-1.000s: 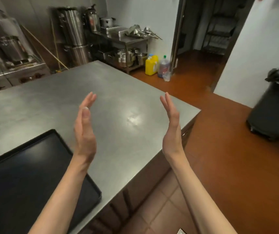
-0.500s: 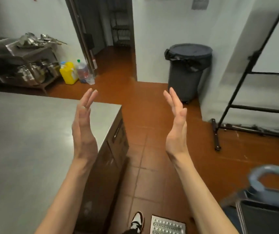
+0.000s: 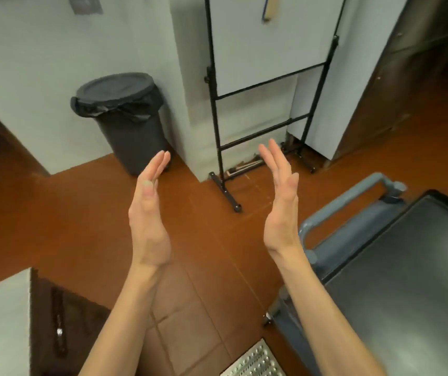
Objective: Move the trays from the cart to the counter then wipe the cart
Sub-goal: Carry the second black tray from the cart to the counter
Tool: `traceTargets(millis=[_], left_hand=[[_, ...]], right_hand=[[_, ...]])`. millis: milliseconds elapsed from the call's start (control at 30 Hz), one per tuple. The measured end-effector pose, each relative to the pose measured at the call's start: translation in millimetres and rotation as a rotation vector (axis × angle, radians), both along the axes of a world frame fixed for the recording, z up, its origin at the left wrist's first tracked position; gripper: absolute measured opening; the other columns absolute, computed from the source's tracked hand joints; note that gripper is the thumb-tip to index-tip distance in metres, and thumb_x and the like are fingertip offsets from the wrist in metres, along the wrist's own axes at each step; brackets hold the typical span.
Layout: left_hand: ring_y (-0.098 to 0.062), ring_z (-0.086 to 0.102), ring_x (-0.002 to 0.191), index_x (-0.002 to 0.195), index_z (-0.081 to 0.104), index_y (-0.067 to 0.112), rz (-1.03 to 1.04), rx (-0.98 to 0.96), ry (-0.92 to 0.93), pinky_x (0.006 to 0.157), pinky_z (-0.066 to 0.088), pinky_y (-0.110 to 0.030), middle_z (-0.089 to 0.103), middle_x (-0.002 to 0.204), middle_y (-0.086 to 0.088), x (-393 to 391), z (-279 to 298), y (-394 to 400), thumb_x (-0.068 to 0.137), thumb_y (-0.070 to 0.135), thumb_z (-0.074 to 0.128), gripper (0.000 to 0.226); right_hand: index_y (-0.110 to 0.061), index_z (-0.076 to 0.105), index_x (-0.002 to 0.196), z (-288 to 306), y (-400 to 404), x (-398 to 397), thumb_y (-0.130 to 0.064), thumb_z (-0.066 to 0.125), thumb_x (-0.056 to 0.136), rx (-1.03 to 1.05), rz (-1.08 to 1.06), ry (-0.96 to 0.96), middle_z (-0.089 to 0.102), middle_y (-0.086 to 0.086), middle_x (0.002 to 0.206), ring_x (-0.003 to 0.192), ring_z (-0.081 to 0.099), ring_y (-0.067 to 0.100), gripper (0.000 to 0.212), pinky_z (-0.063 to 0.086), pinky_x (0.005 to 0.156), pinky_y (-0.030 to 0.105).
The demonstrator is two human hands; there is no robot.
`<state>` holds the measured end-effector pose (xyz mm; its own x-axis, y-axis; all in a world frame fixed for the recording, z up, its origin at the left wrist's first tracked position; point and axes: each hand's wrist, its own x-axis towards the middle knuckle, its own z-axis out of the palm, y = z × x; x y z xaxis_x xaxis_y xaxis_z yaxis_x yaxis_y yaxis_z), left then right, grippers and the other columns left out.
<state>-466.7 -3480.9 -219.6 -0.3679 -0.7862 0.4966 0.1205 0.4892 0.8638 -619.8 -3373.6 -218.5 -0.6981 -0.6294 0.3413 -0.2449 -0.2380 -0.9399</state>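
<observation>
Left hand (image 3: pixel 149 215) raised in front of the body, fingers straight and together, palm turned inward, holding nothing. Right hand (image 3: pixel 281 204) the same: fingers straight, slightly spread, palm facing the left hand, holding nothing. The 2 hands are apart, over bare floor, touching neither each other nor any object.

Tray (image 3: pixel 412 280) at lower right: dark, flat, with a raised rim, lying on top of the cart (image 3: pixel 353 229). Cart is grey-blue with a rounded tube handle at its far end; its near corner sits just right of the right forearm. Whether more than 1 tray is stacked there, cannot tell.

Counter (image 3: pixel 0 321) shows only as a pale steel corner at lower left, with a dark cabinet front below it. Well apart from the cart, the hands between them.

Floor (image 3: pixel 81 213) is orange-brown tile. A perforated metal grate (image 3: pixel 255 362) is set in it at the bottom edge. Farther back: a dark bin (image 3: pixel 127 126) with a black liner, against the pale wall; a black metal frame (image 3: pixel 260 109) standing beside it to the right.
</observation>
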Motion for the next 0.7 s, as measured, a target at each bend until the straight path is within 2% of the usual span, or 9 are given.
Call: traceTargets(millis=[100, 133, 233, 300, 400, 500, 633, 667, 700], left_hand=[[-0.016, 0.041, 0.152, 0.155, 0.042, 0.018, -0.201, 0.019, 0.014, 0.128, 0.026, -0.047, 0.051, 0.158, -0.001, -50.1, -5.9, 8.1, 0.111, 0.036, 0.019, 0.053], [-0.016, 0.041, 0.152, 0.155, 0.042, 0.016, -0.27, 0.026, 0.017, 0.128, 0.026, -0.047, 0.051, 0.158, -0.002, -68.4, -8.6, 17.0, 0.112, 0.033, 0.019, 0.052], [-0.018, 0.042, 0.151, 0.155, 0.042, 0.013, -0.456, 0.039, 0.01, 0.128, 0.028, -0.048, 0.052, 0.157, -0.002, -114.4, -18.7, 53.3, 0.113, 0.025, 0.019, 0.05], [-0.017, 0.043, 0.151, 0.155, 0.044, 0.014, -0.577, 0.057, -0.006, 0.127, 0.029, -0.045, 0.052, 0.157, 0.0, -141.8, -27.1, 85.7, 0.113, 0.028, 0.02, 0.05], [-0.012, 0.043, 0.149, 0.154, 0.047, 0.015, -0.717, 0.094, -0.046, 0.126, 0.031, -0.036, 0.053, 0.156, 0.003, -172.9, -39.8, 133.4, 0.113, 0.034, 0.022, 0.051], [-0.006, 0.046, 0.146, 0.151, 0.049, 0.015, -0.773, 0.138, -0.094, 0.124, 0.034, -0.03, 0.056, 0.154, 0.004, -195.1, -49.9, 172.8, 0.114, 0.028, 0.024, 0.047], [-0.002, 0.048, 0.144, 0.151, 0.051, 0.017, -0.813, 0.228, -0.115, 0.122, 0.034, -0.028, 0.056, 0.153, 0.005, -228.5, -62.0, 214.2, 0.109, 0.04, 0.027, 0.053], [-0.002, 0.047, 0.144, 0.151, 0.051, 0.017, -0.801, 0.225, -0.128, 0.121, 0.033, -0.027, 0.057, 0.152, 0.006, -235.8, -66.4, 220.2, 0.109, 0.041, 0.027, 0.053], [0.0, 0.048, 0.143, 0.151, 0.051, 0.019, -0.785, 0.224, -0.142, 0.12, 0.033, -0.026, 0.057, 0.152, 0.008, -242.9, -70.5, 223.6, 0.11, 0.042, 0.027, 0.053]], right_hand=[[-0.03, 0.03, 0.16, -1.4, 32.4, -26.7, -0.082, 0.01, 0.091, 0.008, -0.196, -0.009, 0.044, -0.016, 0.159, 0.149, 0.03, -0.004, 0.089, 0.017, 0.113, 0.002], [-0.029, 0.031, 0.16, -2.0, 49.9, -35.3, -0.082, 0.011, 0.091, 0.012, -0.271, -0.006, 0.045, -0.015, 0.158, 0.149, 0.03, -0.004, 0.09, 0.017, 0.116, 0.006], [-0.025, 0.032, 0.16, -5.6, 106.2, -51.6, -0.082, 0.012, 0.091, 0.016, -0.466, 0.011, 0.045, -0.011, 0.159, 0.151, 0.03, 0.0, 0.091, 0.015, 0.126, 0.033], [-0.026, 0.033, 0.159, -9.4, 150.4, -58.7, -0.082, 0.014, 0.092, 0.02, -0.59, 0.009, 0.046, -0.009, 0.158, 0.152, 0.03, 0.003, 0.089, 0.015, 0.127, 0.039], [-0.028, 0.032, 0.159, -14.7, 214.4, -62.3, -0.081, 0.016, 0.094, 0.038, -0.739, -0.025, 0.047, -0.012, 0.157, 0.151, 0.03, 0.0, 0.085, 0.015, 0.126, 0.035], [-0.036, 0.032, 0.158, -23.1, 266.6, -62.9, -0.066, 0.014, 0.1, 0.056, -0.832, -0.066, 0.047, -0.02, 0.156, 0.15, 0.029, -0.003, 0.068, 0.013, 0.123, 0.031], [-0.063, 0.037, 0.144, -34.9, 330.4, -73.0, -0.057, 0.015, 0.105, 0.067, -0.936, -0.061, 0.042, -0.019, 0.159, 0.152, 0.027, -0.001, 0.045, 0.014, 0.125, 0.035], [-0.065, 0.04, 0.142, -39.9, 346.1, -77.1, -0.057, 0.017, 0.105, 0.066, -0.958, -0.06, 0.04, -0.019, 0.16, 0.152, 0.027, -0.001, 0.044, 0.015, 0.125, 0.035], [-0.058, 0.042, 0.145, -45.3, 359.6, -81.2, -0.055, 0.018, 0.106, 0.075, -0.982, -0.061, 0.038, -0.021, 0.16, 0.151, 0.026, -0.004, 0.046, 0.016, 0.124, 0.031]])
